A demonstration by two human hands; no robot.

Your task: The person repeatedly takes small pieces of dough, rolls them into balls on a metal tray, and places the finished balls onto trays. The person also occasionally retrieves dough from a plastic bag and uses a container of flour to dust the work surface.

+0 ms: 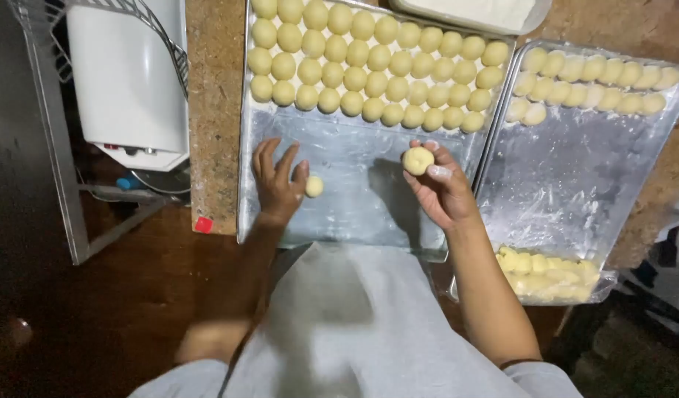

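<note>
My right hand [444,188] holds a pale yellow dough ball [418,160] at its fingertips, above the bare near part of a metal tray [354,184]. My left hand [277,180] lies flat on the same tray with fingers spread, and a smaller dough ball [314,186] touches its thumb side. Several rows of finished dough balls [369,63] fill the tray's far half.
A second metal tray [575,177] on the right carries two rows of dough balls [590,81] at its far end. A clear bag of dough pieces [546,274] lies at its near edge. A white appliance [126,74] sits in a wire rack at left. The counter edge [214,147] is brown stone.
</note>
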